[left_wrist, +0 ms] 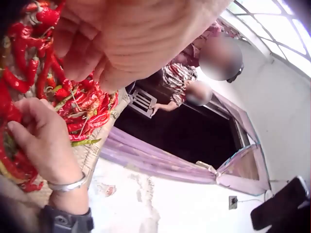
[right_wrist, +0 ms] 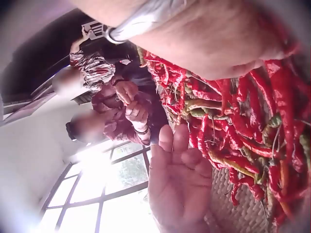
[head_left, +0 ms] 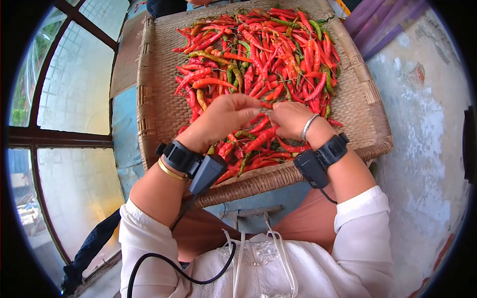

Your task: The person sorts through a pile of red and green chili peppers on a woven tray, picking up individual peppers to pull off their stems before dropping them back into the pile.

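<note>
Red chili peppers (head_left: 268, 47), some green or orange, lie heaped on a woven tray (head_left: 161, 94). Over their near part is my left hand (head_left: 226, 119), thumb and index finger apart at the tips. The right wrist view shows its palm (right_wrist: 180, 189) with loosely bent fingers and nothing visible in them. Close beside it, my right hand (head_left: 293, 119) is bent down at the peppers. In the left wrist view, this right hand (left_wrist: 46, 141) pinches a red pepper (left_wrist: 9, 110) between thumb and fingers. Its fingertips are hidden in the right wrist view.
The tray's thick rim (head_left: 248, 186) runs in front of my body. Windows (head_left: 74, 89) stand left, a worn wall (head_left: 417, 114) right. Two people sit beyond the tray, one in a striped top (left_wrist: 179, 77). A purple curtain (left_wrist: 155, 158) hangs by the dark opening.
</note>
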Motion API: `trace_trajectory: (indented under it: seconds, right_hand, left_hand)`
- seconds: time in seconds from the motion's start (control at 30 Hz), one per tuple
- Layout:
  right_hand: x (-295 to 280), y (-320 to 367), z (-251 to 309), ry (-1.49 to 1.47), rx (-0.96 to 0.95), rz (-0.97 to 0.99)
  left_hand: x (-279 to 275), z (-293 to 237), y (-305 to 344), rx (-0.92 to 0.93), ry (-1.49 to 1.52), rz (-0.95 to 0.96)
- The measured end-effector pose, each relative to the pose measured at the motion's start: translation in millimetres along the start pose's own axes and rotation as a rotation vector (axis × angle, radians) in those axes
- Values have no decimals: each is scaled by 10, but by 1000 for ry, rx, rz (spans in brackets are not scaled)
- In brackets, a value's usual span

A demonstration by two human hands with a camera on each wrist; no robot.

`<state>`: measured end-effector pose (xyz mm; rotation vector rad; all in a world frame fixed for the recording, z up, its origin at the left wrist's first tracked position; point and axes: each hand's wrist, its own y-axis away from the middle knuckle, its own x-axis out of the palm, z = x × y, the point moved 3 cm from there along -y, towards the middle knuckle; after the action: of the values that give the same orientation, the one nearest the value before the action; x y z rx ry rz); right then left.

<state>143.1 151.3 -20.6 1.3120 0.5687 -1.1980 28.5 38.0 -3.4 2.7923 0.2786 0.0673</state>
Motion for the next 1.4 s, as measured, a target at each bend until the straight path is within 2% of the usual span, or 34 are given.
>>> trace_trajectory:
  seconds: [0.03,0.1,0.13,0.17,0.2,0.23,0.3,0.33,0.37,0.4,0.43,0.47,0.5,0.57,0.6,0.67,0.7,0.77,0.83,0.9,0.93,1.0,1.03,1.1,1.17,1.2,1.23,1.3,1.33,1.37,1.4]
  right_hand:
    - [-15,-5,-12,-1,1,0]
    - [-138,-2,10,-146,-122,-110]
    - [-200,30,29,-142,-122,-110]
    - [-285,75,58,-348,-124,-116]
    - [-341,99,74,-554,-125,-122]
    - [-340,93,65,-551,-125,-124]
    - [-341,80,40,-898,-152,-175]
    - [-355,101,48,-1092,-126,-67]
    - [-382,109,36,-1091,-126,-67]
    - [-448,115,-27,-1099,-100,-244]
    - [-507,125,-104,-1100,-74,-420]
    - [-533,116,-252,-925,-19,-573]
    - [-563,133,-391,-599,55,-731]
    - [-593,198,-513,-8,291,-824]
    - [-557,185,-548,-8,292,-826]
    - [-431,124,-634,22,410,-618]
    - [-445,128,-609,23,411,-619]
    - [-461,127,-532,92,486,-507]
    - [-464,124,-534,58,510,-483]
    - [-425,64,-564,-53,465,-431]
    - [-420,64,-543,-53,465,-434]
    - [-422,63,-388,-137,337,-554]
    - [-420,74,-303,-136,335,-553]
    - [-463,131,-25,-123,103,-642]
    - [-475,192,216,-104,-25,-659]
    - [-448,204,300,-173,-97,-683]
    - [-424,216,370,-301,-184,-740]
    - [-426,219,439,-587,-269,-642]
    - [-454,240,441,-587,-268,-641]
    - [-458,241,411,-892,-233,-519]
    - [-448,242,387,-1192,-194,-382]
  left_hand:
    - [14,54,0,0,-1,1]
    - [56,48,21,171,-359,10]
    - [72,41,52,131,-339,31]
    - [78,-11,58,135,-338,30]
    - [101,-23,59,11,-327,110]
    - [120,-10,62,-114,-317,191]
    - [125,-4,65,-78,-282,178]
    - [122,-13,68,-92,-268,188]
    - [117,-25,72,-105,-254,197]
    - [99,-75,86,-105,-253,196]
    - [41,-155,104,-97,-178,115]
    - [-34,-202,107,-88,-103,32]
    - [-148,-200,76,-55,-46,-65]
    - [-341,-263,74,83,266,-265]
    - [-395,-234,51,84,265,-264]
    - [-521,-93,12,117,648,-485]
    - [-495,-83,14,119,648,-484]
    - [-399,-48,20,48,674,-467]
    - [-326,-59,0,12,649,-402]
    - [-192,-96,23,-46,478,-232]
    - [-156,-92,28,-52,415,-204]
    - [-102,-48,22,-66,371,-171]
    - [-72,-24,17,-84,329,-135]
    - [-23,13,27,-130,343,-117]
    - [63,2,35,-35,219,-68]
    - [115,0,6,82,216,-70]
    - [108,42,3,80,216,-69]
    - [155,55,21,107,-84,108]
    - [173,20,51,115,-189,116]
    - [191,-29,70,115,-189,116]
    - [215,-48,84,40,-73,142]
